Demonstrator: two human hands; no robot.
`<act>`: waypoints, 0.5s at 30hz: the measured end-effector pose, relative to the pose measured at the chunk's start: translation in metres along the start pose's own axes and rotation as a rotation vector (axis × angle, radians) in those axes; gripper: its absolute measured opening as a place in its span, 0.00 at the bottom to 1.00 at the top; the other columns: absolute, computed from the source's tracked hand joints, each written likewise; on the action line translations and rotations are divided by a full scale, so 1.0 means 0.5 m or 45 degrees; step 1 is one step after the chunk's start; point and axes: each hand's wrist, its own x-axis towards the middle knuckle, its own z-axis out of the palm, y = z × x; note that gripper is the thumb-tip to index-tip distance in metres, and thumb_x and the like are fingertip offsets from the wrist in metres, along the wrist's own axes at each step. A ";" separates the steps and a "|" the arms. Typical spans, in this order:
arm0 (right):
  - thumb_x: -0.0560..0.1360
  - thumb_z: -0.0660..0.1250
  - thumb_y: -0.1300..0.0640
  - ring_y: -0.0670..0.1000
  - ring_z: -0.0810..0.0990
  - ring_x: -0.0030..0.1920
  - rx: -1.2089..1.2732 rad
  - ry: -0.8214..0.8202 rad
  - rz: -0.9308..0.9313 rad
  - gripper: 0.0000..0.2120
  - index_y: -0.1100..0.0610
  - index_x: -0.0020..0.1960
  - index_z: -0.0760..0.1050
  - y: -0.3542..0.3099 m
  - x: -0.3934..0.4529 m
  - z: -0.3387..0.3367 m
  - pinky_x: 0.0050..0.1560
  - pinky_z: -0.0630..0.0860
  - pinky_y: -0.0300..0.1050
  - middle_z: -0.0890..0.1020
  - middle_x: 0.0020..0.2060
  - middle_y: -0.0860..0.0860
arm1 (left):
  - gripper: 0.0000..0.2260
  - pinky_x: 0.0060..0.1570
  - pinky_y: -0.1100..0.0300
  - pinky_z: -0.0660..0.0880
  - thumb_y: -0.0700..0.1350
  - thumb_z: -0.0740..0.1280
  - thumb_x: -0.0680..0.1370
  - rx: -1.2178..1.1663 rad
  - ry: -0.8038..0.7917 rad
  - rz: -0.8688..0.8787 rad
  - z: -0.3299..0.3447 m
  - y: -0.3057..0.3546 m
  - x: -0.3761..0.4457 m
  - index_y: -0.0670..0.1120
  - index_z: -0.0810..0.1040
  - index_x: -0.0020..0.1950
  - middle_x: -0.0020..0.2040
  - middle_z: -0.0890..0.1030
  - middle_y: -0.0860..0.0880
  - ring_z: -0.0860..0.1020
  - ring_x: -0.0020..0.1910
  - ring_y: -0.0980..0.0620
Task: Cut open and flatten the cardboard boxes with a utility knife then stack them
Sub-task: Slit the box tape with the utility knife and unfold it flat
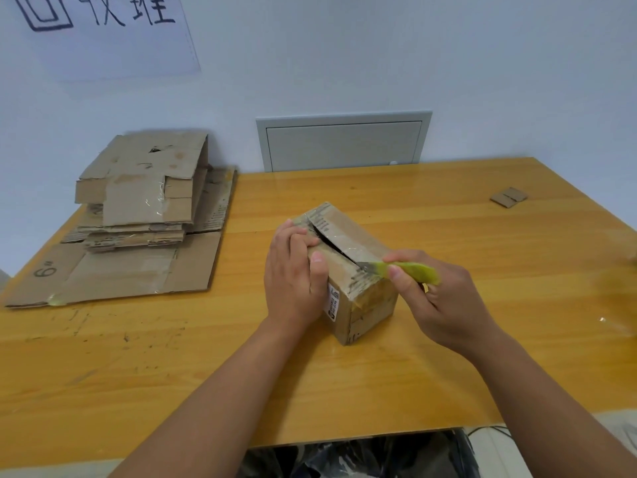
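In the middle of the wooden counter (344, 391) stands a small cardboard box (348, 267), taped along its top seam, with dark print along its top edges too smeared to read and a small white label (332, 301) on its near-left face whose text is too small to read. The top seam is slit open from the far end almost to the near end, one flap lifted slightly. The left hand (294, 277) lies over the box's left top edge, its grip curled round that edge with the thumb pressed on the top flap. The right hand (437, 298) has its grip clamped on a yellow-green utility knife (408, 270), the blade tip at the near end of the slit.

At the counter's far-left corner lies a stack of flattened cardboard boxes (138, 219), well apart from the box; the bottom sheet bears a handwritten "6"" near its left edge and reaches the counter's left edge. A small cardboard scrap (509, 197) lies near the far-right edge. Bare counter lies between stack and box, in front of the box to the near edge, and to its right.

On the wall hang a white sheet (103, 32) with large handwritten characters, cut off at the top, and a grey access panel (344, 141) just behind the counter's far edge.
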 end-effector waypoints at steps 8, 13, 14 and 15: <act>0.80 0.59 0.52 0.48 0.77 0.33 0.157 0.153 0.094 0.20 0.61 0.35 0.76 -0.027 0.013 -0.068 0.33 0.68 0.38 0.79 0.40 0.34 | 0.20 0.66 0.48 0.68 0.52 0.50 0.80 -0.002 -0.048 -0.008 -0.006 0.002 -0.002 0.41 0.76 0.54 0.59 0.72 0.47 0.66 0.71 0.49; 0.80 0.59 0.42 0.40 0.83 0.51 0.329 0.105 0.176 0.16 0.38 0.67 0.71 -0.027 0.045 -0.033 0.49 0.77 0.35 0.85 0.48 0.42 | 0.18 0.70 0.46 0.58 0.53 0.50 0.81 0.103 -0.178 0.036 -0.029 0.008 -0.001 0.49 0.77 0.58 0.61 0.73 0.50 0.63 0.73 0.51; 0.80 0.58 0.37 0.38 0.82 0.54 0.259 0.025 0.189 0.18 0.32 0.69 0.67 -0.020 0.043 -0.017 0.52 0.77 0.34 0.85 0.49 0.40 | 0.18 0.70 0.46 0.56 0.53 0.51 0.81 0.131 -0.215 0.053 -0.038 0.011 0.001 0.51 0.78 0.59 0.61 0.73 0.51 0.63 0.73 0.51; 0.79 0.56 0.35 0.38 0.81 0.55 0.186 -0.034 0.197 0.19 0.27 0.70 0.63 -0.013 0.040 -0.003 0.52 0.76 0.34 0.84 0.51 0.39 | 0.18 0.70 0.47 0.55 0.53 0.52 0.81 0.152 -0.261 0.076 -0.047 0.014 0.005 0.52 0.78 0.60 0.62 0.72 0.51 0.63 0.72 0.50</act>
